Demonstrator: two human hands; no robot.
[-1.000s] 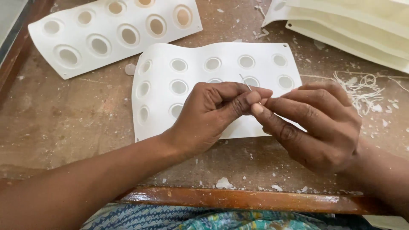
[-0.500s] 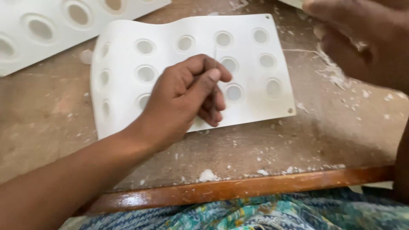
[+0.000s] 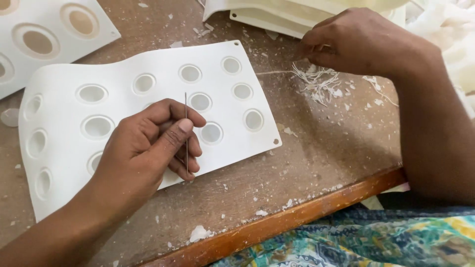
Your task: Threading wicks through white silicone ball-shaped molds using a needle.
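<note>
Moved apart since a moment ago, with the right hand gone over to the threads. Left hand [image 3: 148,148] resting on the white mould [image 3: 148,104], thumb and fingers pinched shut on a thin needle [image 3: 186,133] standing upright. Further right, right hand [image 3: 366,42] now reaching down at the pile of white threads [image 3: 316,81] on the table [image 3: 326,148], fingertips closed together on a few strands. More moulds [image 3: 277,15] stacked just behind.

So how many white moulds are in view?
3 at least: one mould under the left hand, another mould at top left, and a stack by the right hand, maybe hiding more.
</note>
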